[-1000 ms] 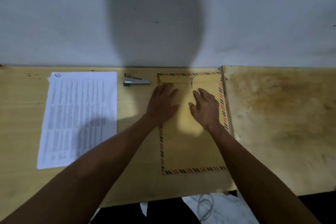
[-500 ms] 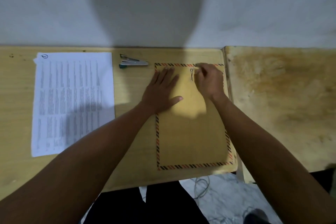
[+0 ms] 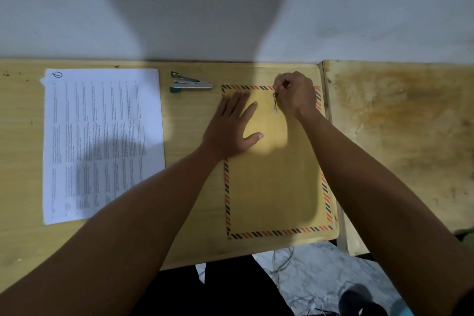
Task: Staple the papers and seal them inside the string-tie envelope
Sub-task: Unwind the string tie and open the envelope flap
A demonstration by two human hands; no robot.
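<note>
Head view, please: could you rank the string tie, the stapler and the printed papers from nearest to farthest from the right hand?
1. String tie: at the right hand's fingertips, at the envelope's top.
2. Stapler: to the left, beyond the envelope's top corner.
3. Printed papers: far left of the table.

**A bare desk corner, likely a plain home or office room**

I see a light wooden desk [image 3: 128, 244] pushed against a blank white wall [image 3: 359, 7], a stained second table [image 3: 397, 136] butted beside it, printed papers [image 3: 102, 141], a stapler [image 3: 191, 83], and loose cables [image 3: 282, 261] on a marbled floor [image 3: 315, 264].
</note>
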